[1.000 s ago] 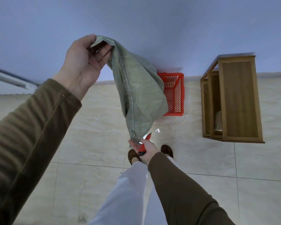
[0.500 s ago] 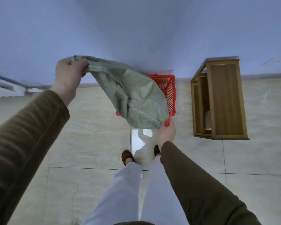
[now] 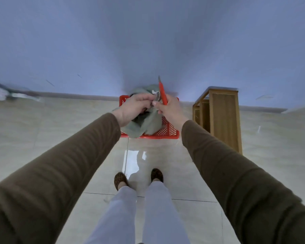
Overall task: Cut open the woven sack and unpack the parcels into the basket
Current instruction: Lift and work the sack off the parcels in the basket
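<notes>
The grey-green woven sack (image 3: 144, 123) hangs bunched over the red plastic basket (image 3: 167, 132), which stands on the floor by the wall. My left hand (image 3: 134, 107) grips the sack's gathered top. My right hand (image 3: 167, 107) meets it there, pinching the sack's edge with the fingertips while holding a red utility knife (image 3: 162, 92), blade pointing up and away. No parcels show; the basket's inside is mostly hidden by the sack and my hands.
A wooden shelf unit (image 3: 222, 117) stands right of the basket against the blue wall. Glossy beige tiles cover the floor. My legs and shoes (image 3: 156, 175) are below, a step back from the basket.
The sack was held stretched out in the air, left hand high, right hand at its bottom corner. Both hands have come together over the basket, with the sack bunched and lowered into it.
</notes>
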A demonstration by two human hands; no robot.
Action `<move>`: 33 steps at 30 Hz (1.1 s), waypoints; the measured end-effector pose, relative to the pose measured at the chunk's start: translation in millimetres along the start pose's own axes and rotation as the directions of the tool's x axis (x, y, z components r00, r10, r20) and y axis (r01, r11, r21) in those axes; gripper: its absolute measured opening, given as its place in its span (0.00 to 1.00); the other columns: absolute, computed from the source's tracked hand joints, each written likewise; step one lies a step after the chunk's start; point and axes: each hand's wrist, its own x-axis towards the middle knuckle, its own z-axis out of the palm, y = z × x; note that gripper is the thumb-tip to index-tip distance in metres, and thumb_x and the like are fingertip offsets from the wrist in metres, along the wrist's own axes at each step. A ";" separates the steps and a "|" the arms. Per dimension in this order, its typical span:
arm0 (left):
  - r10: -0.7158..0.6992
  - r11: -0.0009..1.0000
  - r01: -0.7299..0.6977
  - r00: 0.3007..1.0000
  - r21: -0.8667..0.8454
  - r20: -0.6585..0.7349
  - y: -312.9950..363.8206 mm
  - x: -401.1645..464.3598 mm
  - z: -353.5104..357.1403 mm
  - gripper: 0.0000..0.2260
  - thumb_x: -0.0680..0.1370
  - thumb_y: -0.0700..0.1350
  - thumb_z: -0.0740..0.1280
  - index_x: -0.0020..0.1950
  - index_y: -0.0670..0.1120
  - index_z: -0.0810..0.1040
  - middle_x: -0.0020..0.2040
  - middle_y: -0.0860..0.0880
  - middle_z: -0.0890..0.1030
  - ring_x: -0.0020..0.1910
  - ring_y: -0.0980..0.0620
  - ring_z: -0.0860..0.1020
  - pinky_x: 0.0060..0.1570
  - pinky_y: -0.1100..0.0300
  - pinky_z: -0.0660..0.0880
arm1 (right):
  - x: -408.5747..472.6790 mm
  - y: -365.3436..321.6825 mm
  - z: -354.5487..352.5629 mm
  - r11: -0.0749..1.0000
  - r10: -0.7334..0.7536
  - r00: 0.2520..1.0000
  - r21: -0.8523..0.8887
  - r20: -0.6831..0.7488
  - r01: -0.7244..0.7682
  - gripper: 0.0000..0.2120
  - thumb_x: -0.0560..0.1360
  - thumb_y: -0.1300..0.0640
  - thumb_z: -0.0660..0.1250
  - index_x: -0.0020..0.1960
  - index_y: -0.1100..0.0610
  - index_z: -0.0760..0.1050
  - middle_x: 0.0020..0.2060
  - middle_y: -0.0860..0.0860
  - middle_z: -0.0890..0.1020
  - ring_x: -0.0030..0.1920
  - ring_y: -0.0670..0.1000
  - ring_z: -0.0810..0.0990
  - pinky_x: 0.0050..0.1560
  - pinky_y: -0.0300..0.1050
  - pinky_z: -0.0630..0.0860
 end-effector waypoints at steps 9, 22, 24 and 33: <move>-0.211 0.966 0.252 0.623 -0.062 -0.753 -89.7 12.0 -34.7 0.28 0.87 0.54 0.52 0.85 0.47 0.52 0.86 0.43 0.47 0.85 0.45 0.48 0.83 0.52 0.47 | 20.5 -42.2 3.6 0.989 0.005 0.999 -0.150 -0.046 -0.012 0.13 0.82 0.55 0.68 0.40 0.47 0.72 0.32 0.45 0.76 0.24 0.36 0.77 0.28 0.26 0.68; -0.046 0.985 -0.040 0.875 -0.167 -0.482 -64.5 31.2 0.2 0.32 0.85 0.62 0.46 0.84 0.46 0.57 0.84 0.41 0.57 0.84 0.44 0.54 0.83 0.45 0.50 | 21.2 -103.4 -17.7 0.970 -0.128 0.989 -0.218 -0.076 0.109 0.14 0.83 0.56 0.66 0.39 0.50 0.70 0.33 0.48 0.76 0.29 0.42 0.80 0.33 0.35 0.74; -0.026 0.979 -0.051 0.928 -0.197 -0.372 -55.2 24.0 -1.1 0.30 0.85 0.64 0.48 0.84 0.51 0.59 0.83 0.43 0.62 0.83 0.45 0.59 0.82 0.44 0.53 | 18.0 -112.1 -19.9 0.977 -0.111 0.993 -0.185 -0.043 0.102 0.11 0.83 0.57 0.67 0.42 0.52 0.73 0.34 0.48 0.77 0.25 0.39 0.78 0.33 0.36 0.76; 0.048 0.985 -0.110 0.918 -0.136 -0.393 -25.6 6.4 6.1 0.34 0.83 0.66 0.47 0.86 0.50 0.51 0.86 0.47 0.54 0.84 0.50 0.52 0.83 0.45 0.50 | 11.2 -152.1 -31.6 0.971 -0.213 0.967 -0.142 -0.142 0.193 0.12 0.82 0.58 0.66 0.40 0.50 0.71 0.33 0.48 0.77 0.24 0.41 0.78 0.32 0.37 0.76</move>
